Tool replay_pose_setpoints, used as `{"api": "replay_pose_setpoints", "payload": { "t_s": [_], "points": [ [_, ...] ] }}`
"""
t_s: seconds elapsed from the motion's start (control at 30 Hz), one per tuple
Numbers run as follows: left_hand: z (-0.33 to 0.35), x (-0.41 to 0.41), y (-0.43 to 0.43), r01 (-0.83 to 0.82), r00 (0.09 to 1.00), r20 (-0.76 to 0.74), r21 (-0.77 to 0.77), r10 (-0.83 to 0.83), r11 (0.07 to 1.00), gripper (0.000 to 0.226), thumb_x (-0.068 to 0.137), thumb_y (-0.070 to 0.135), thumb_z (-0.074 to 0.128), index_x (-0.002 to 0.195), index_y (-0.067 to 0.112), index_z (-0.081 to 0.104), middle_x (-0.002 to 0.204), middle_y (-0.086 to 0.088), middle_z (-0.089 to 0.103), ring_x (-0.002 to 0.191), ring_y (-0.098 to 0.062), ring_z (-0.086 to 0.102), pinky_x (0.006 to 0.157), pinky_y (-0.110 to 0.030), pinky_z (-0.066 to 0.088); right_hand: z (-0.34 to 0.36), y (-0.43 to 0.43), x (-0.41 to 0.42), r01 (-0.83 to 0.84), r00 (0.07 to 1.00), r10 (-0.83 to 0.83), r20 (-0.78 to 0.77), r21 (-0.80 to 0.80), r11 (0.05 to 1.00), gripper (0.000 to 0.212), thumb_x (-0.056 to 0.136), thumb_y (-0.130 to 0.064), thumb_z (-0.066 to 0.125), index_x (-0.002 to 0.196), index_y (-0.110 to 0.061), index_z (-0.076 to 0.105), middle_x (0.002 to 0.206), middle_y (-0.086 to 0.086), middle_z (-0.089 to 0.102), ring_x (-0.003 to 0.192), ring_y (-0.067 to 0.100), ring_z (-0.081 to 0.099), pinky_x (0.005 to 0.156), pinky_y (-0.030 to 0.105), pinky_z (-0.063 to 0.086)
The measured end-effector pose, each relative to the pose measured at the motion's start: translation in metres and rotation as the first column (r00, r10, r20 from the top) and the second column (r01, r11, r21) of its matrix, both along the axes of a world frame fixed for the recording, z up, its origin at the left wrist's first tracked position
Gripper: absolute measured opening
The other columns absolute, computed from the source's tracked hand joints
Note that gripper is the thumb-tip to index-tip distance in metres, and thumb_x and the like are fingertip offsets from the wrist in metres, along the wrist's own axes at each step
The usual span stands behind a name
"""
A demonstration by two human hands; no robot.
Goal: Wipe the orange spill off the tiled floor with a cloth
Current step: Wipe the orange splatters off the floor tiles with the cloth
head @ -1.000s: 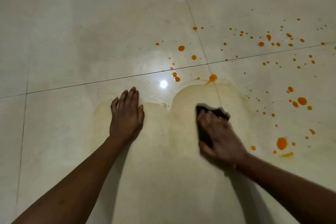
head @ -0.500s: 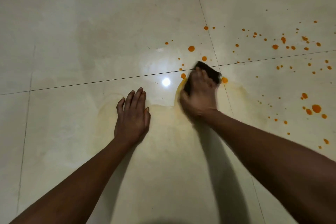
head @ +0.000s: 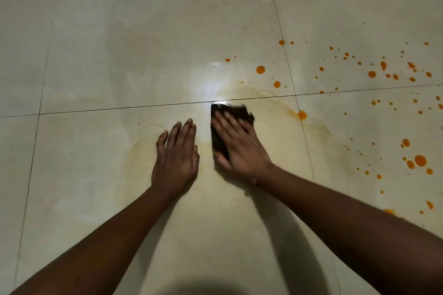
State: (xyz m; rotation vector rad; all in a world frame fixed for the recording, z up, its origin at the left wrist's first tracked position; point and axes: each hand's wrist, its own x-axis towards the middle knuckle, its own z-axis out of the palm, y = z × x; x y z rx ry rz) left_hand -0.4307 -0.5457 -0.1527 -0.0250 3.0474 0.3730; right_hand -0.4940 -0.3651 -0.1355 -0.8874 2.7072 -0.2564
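Head view: right hand [head: 239,148] pressed flat on dark cloth [head: 221,127]; left hand [head: 176,158] open, flat on floor [head: 96,55].

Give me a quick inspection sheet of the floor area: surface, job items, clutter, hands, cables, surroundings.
Surface: tiled floor glossy, with a pale smeared film around the hands.
Job's things: dark cloth flat on the floor; orange spill drops scattered to the right, unwiped.
Clutter: nothing seen.
Grippers: right hand pressed flat on the cloth; left hand flat on bare tile, empty.
Cables: nothing seen.
Surroundings: dark grout lines; lamp glare beside the cloth.
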Motion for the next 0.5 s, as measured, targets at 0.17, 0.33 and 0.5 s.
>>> {"api": "replay_pose_setpoints", "payload": {
  "t_s": [0.17,0.33,0.5],
  "points": [
    [0.002,0.001,0.001,-0.006,1.000,0.017,-0.003,0.006,1.000,0.053,0.096,0.024,0.032,0.147,0.011,0.034,0.157,-0.003,0.030,0.144,-0.024,0.027,0.116,-0.046,0.020,0.009,0.034,-0.063,0.231,0.973,-0.231,0.006,0.008,0.973,0.079,0.091,-0.051,0.033,0.157,-0.013,0.015,0.165,0.007,0.009,0.152,0.021,0.004,0.121,0.044,0.011],
    [0.001,0.000,0.001,-0.011,1.000,0.017,0.016,0.010,1.000,0.054,0.095,0.025,0.031,0.147,0.010,0.033,0.156,-0.005,0.031,0.144,-0.023,0.027,0.117,-0.046,0.020,0.003,-0.033,-0.034,-0.030,0.999,0.031,0.030,-0.009,0.999,0.076,0.090,-0.046,0.036,0.156,-0.013,0.019,0.165,0.007,0.014,0.152,0.021,0.009,0.121,0.044,0.012],
    [0.003,0.000,0.001,-0.007,1.000,0.026,-0.018,0.008,1.000,0.054,0.096,0.024,0.034,0.147,0.009,0.033,0.157,-0.005,0.029,0.144,-0.024,0.027,0.116,-0.047,0.022,0.007,0.025,-0.065,-0.051,0.998,0.051,-0.022,0.015,0.999,0.075,0.092,-0.044,0.046,0.156,-0.013,0.022,0.164,0.010,0.017,0.151,0.023,0.011,0.122,0.039,0.008]
  ]
}}
